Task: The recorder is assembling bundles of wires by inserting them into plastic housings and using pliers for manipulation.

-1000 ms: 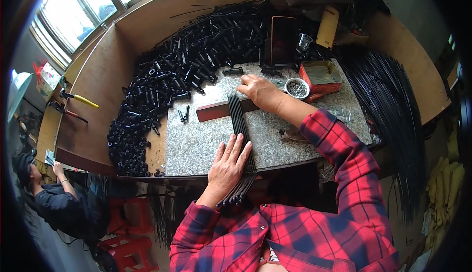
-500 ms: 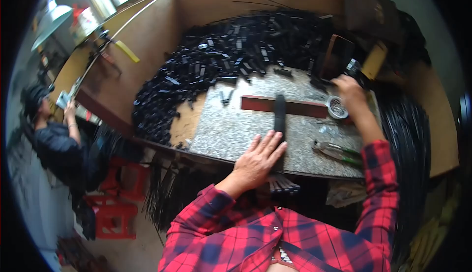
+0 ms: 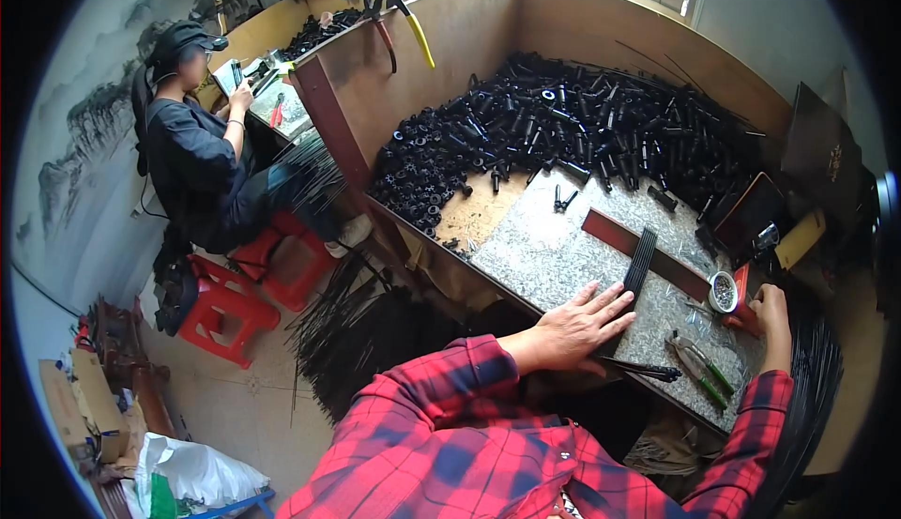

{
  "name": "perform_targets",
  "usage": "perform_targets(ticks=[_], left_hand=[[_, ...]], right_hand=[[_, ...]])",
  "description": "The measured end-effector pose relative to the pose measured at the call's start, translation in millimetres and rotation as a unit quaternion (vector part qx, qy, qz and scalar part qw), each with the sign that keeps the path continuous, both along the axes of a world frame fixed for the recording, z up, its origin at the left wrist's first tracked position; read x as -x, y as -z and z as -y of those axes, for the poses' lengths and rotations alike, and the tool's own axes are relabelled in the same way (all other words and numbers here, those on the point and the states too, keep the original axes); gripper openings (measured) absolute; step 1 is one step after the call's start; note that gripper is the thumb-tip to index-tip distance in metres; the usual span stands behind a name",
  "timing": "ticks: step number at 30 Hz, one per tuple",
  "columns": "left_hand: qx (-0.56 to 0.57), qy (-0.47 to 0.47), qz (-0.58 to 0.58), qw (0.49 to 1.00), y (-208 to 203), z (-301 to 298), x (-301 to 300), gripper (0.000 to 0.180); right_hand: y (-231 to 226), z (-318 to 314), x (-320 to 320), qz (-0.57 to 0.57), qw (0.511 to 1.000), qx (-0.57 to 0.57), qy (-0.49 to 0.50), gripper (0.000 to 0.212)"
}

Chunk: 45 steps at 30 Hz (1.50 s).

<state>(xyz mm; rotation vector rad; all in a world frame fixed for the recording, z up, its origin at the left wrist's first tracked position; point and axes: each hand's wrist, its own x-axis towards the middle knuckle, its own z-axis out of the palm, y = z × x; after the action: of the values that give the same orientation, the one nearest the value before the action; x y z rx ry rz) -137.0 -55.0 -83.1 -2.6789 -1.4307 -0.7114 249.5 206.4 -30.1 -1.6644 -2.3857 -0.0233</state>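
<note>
On the speckled stone slab (image 3: 535, 237), my left hand (image 3: 580, 327) lies flat with its fingers spread. Its fingertips touch the near end of a row of thin black rods (image 3: 642, 258), which crosses a dark red bar (image 3: 608, 231). More black rods (image 3: 649, 370) stick out below that hand at the slab's edge. My right hand (image 3: 772, 317) is curled against an orange-red box (image 3: 741, 301), its fingers partly hidden. Beside the box stands a small round dish (image 3: 723, 291) of tiny metal pieces. Green-handled pliers (image 3: 702, 369) lie nearer me.
Black cylindrical parts (image 3: 582, 120) are heaped behind the slab. A phone (image 3: 748, 211) and a yellow piece (image 3: 801, 240) stand at the right. Pliers (image 3: 385, 26) hang on the wooden partition (image 3: 422, 59). At left, another person (image 3: 192, 144) works near red stools (image 3: 221, 308).
The view has swung left, showing more of the other person and the floor. My right hand has moved from beside the phone back to the orange-red box. My left hand stays at the rods.
</note>
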Motion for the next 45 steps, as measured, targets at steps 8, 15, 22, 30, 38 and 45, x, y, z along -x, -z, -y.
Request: perform_targets(ticks=[8,15,22,30,38,45], left_hand=[[0.024,0.062,0.155,0.986,-34,9,0,0.096],[0.117,0.225,0.465,0.848,-105,20,-9,0.058],[0.035,0.206,0.461,0.863,-119,25,-21,0.028],[-0.004,0.177,0.425,0.887,-122,29,-23,0.029],[-0.051,0.182,0.432,0.882,-127,28,-28,0.028],[-0.085,0.166,0.441,0.878,-129,30,-26,0.023]], right_hand=[[-27,28,8,-0.062,0.988,-0.131,-0.055,0.013],[-90,137,105,-0.257,0.955,-0.081,-0.122,0.009],[-115,213,145,-0.250,0.938,-0.105,-0.216,0.008],[-118,240,144,-0.271,0.919,-0.090,-0.272,0.018],[-123,253,149,-0.267,0.905,-0.112,-0.312,0.023],[-135,275,155,-0.196,0.898,-0.147,-0.365,0.030]])
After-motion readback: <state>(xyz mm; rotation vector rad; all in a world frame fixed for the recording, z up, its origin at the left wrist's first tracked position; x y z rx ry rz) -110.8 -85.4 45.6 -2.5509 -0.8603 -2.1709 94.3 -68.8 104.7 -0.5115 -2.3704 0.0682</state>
